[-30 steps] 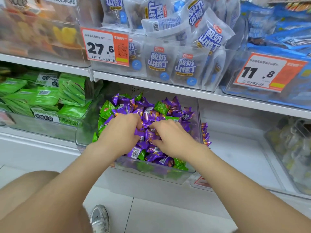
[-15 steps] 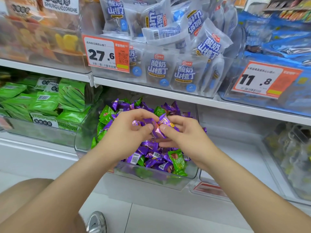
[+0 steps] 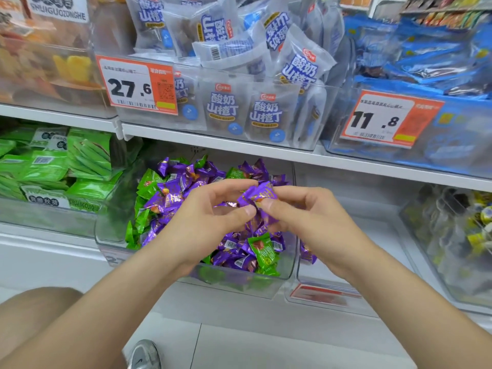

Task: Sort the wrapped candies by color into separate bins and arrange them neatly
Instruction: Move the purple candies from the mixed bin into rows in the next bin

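A purple wrapped candy [image 3: 256,195] is held just above the clear bin [image 3: 266,283] of mixed purple and green candies [image 3: 262,249]. The left hand [image 3: 210,218] pinches its left end between thumb and curled fingers, and the right hand [image 3: 306,218] pinches its right end. A few purple candies [image 3: 308,253] lie in the next bin to the right, under the shelf holding blue-lettered snack packets [image 3: 222,106].
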`<state>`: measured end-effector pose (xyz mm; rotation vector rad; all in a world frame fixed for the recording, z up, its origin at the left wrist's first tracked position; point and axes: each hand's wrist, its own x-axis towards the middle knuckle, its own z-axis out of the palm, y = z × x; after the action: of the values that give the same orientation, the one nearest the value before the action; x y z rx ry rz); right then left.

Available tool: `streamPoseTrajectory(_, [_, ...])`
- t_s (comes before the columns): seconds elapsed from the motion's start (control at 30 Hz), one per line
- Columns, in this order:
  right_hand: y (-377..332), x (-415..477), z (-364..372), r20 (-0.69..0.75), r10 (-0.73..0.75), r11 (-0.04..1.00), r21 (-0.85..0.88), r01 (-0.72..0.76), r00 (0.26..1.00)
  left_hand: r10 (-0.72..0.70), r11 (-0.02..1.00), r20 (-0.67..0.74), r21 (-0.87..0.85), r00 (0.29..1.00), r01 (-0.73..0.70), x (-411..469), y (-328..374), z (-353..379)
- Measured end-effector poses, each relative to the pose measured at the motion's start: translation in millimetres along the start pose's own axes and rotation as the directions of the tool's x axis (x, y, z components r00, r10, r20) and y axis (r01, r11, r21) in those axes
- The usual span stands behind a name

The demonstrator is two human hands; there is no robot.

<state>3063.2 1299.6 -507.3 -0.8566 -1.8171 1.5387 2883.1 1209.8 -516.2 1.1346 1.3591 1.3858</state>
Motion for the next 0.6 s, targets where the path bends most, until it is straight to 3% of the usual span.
streamPoseTrajectory(0.07, [0, -6, -5, -0.018, -0.112, 0.975, -0.197, 0.106, 0.994, 0.009, 0.999, 0.041, -0.044, 0.999, -0.008, 0, 0, 6])
streamPoseTrajectory(0.17, [0, -13, -16, -0.026, -0.260, 0.841, -0.498, 0.213, 0.965, 0.011, 0.995, 0.109, -0.095, 0.994, -0.001, 0, 1, 16])
streamPoseTrajectory(0.23, [-3, -19, -25, -0.010, -0.249, 0.860, -0.462, 0.216, 0.968, 0.004, 0.996, 0.107, -0.094, 0.994, 0.006, 0, 2, 23])
streamPoseTrajectory(0.3, [-10, -26, -35, -0.023, -0.191, 0.935, -0.309, 0.175, 0.981, -0.010, 0.997, 0.070, -0.080, 0.998, 0.016, 2, 1, 30])
streamPoseTrajectory(0.37, [-11, -29, -49, -0.133, -0.142, 0.965, -0.239, 0.107, 0.981, -0.040, 0.997, 0.002, -0.064, 0.999, 0.040, 3, -1, 38])
streamPoseTrajectory(0.43, [-1, -27, -69, -0.264, -0.081, 0.953, -0.303, -0.003, 0.961, -0.072, 0.997, -0.053, -0.045, 0.996, 0.070, 5, -4, 45])
streamPoseTrajectory(0.5, [17, -22, -89, -0.278, -0.043, 0.832, -0.542, -0.120, 0.959, -0.094, 0.995, -0.063, -0.032, 0.994, 0.092, 5, -6, 53])
streamPoseTrajectory(0.6, [44, -20, -103, -0.142, 0.060, 0.630, -0.763, -0.148, 0.988, -0.110, 0.993, -0.065, -0.042, 0.992, 0.107, 6, -7, 65])
